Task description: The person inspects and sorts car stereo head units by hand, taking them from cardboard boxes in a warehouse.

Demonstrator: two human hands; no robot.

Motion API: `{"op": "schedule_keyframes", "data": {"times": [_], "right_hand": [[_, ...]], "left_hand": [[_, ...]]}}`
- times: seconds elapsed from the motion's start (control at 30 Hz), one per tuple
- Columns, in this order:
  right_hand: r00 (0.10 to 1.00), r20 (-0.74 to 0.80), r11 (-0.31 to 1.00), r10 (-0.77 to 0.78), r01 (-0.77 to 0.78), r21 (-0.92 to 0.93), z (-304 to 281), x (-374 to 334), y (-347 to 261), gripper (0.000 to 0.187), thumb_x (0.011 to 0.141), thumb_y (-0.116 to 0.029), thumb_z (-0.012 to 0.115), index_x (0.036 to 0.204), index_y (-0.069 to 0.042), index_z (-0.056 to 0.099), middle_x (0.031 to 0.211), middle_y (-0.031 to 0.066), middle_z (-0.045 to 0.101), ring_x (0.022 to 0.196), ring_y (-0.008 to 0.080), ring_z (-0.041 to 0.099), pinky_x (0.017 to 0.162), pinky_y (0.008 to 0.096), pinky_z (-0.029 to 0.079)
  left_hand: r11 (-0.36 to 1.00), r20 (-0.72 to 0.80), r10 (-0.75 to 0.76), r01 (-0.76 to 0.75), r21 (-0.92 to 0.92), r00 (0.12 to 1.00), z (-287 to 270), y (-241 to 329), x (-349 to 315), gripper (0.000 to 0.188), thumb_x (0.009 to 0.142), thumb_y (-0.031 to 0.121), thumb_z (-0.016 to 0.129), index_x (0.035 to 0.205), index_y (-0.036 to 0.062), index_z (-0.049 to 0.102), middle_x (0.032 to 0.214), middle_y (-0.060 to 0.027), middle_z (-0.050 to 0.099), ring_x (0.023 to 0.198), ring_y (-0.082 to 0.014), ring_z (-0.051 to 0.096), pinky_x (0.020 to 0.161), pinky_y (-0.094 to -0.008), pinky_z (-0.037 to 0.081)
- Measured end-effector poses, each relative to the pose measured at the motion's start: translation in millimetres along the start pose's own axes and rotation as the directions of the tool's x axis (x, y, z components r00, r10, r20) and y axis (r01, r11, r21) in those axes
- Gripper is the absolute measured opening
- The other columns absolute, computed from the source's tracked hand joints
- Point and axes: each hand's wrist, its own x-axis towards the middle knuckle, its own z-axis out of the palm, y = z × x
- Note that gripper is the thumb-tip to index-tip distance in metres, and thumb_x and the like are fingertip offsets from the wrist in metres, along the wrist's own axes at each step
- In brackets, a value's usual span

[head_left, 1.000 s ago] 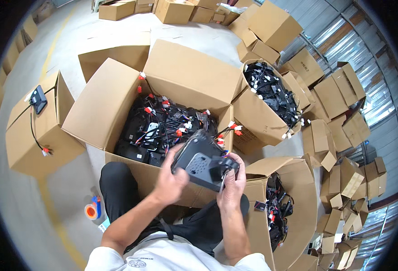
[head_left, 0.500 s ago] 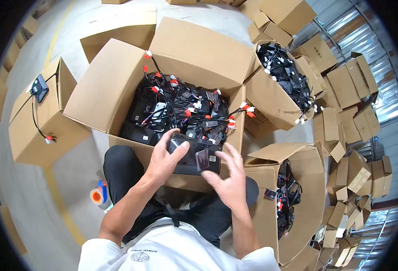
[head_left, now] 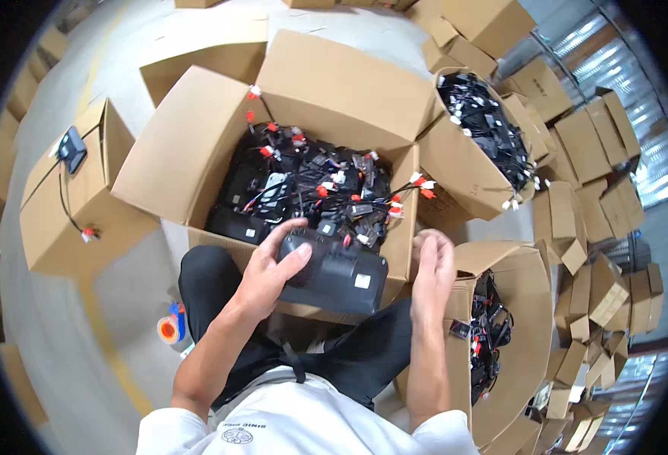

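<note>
My left hand (head_left: 272,271) grips the left end of a flat black plastic device (head_left: 332,277), thumb on top and fingers at its far edge. A small white label shows at the device's right end. The device is held tilted above the near edge of an open cardboard box (head_left: 163,144). Inside that box lie several black units (head_left: 232,220) with cables and red and white connectors (head_left: 325,189). Off to the right, my right hand (head_left: 431,280) is beside the box's right wall, its fingers curled in. What it holds, if anything, is hidden.
Two more open cartons, one with black wired parts (head_left: 486,125) and one with similar parts (head_left: 486,334), stand at the right. A closed carton (head_left: 84,197) at the left carries a wired black device (head_left: 72,150). Orange-and-blue tape (head_left: 170,327) lies on the floor.
My right hand has moved right, away from the device, and its fingers have curled. The small dark square piece on the device's face is gone from there. My left hand keeps its grip.
</note>
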Motion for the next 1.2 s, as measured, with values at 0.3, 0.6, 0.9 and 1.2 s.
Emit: {"op": "schedule_keyframes", "data": {"times": [0.3, 0.6, 0.9, 1.2], "right_hand": [[0.934, 0.1, 0.903, 0.344, -0.358, 0.238, 28, -45, 5, 0.029, 0.098, -0.026, 0.051, 0.103, -0.001, 0.066, 0.095, 0.0026, 0.062, 0.093, 0.0128, 0.058, 0.085, 0.0276, 0.047], [0.944, 0.19, 0.943, 0.269, -0.298, 0.149, 12, -65, 12, 0.034, 0.099, -0.024, 0.047, 0.117, 0.001, 0.06, 0.108, 0.0087, 0.064, 0.106, 0.0184, 0.057, 0.1, 0.0311, 0.04], [0.916, 0.359, 0.983, -0.18, 0.181, 0.032, 23, 23, -63, 0.063, 0.085, -0.038, 0.078, 0.129, -0.002, 0.051, 0.098, 0.004, 0.061, 0.082, 0.0105, 0.059, 0.072, 0.026, 0.05], [0.929, 0.294, 0.965, -0.224, 0.253, -0.063, 44, 103, -19, 0.058, 0.086, -0.039, 0.077, 0.122, 0.001, 0.056, 0.099, 0.0069, 0.063, 0.085, 0.0142, 0.059, 0.078, 0.0296, 0.051]], "left_hand": [[0.75, -0.081, 0.453, -0.33, 0.573, 0.888, 28, -33, -21, 0.037, 0.093, 0.025, 0.066, 0.117, -0.0018, 0.057, 0.092, -0.0134, 0.063, 0.081, -0.0187, 0.061, 0.075, -0.0333, 0.05], [0.852, -0.096, 0.182, -0.108, 0.513, 0.979, 24, -38, -36, 0.05, 0.091, 0.029, 0.07, 0.127, -0.0004, 0.05, 0.093, -0.0116, 0.063, 0.083, -0.0165, 0.06, 0.076, -0.032, 0.05], [0.724, 0.103, 0.589, -0.58, 0.374, 0.802, 26, 36, 40, 0.053, 0.092, 0.029, 0.069, 0.131, 0.0001, 0.048, 0.107, -0.0094, 0.057, 0.095, -0.0134, 0.054, 0.085, -0.0291, 0.047], [0.772, 0.343, 0.342, -0.47, 0.429, 0.875, -5, 31, 142, 0.07, 0.094, 0.026, 0.068, 0.143, -0.0098, 0.034, 0.119, -0.0159, 0.058, 0.107, -0.0162, 0.056, 0.094, -0.0292, 0.047]]}}
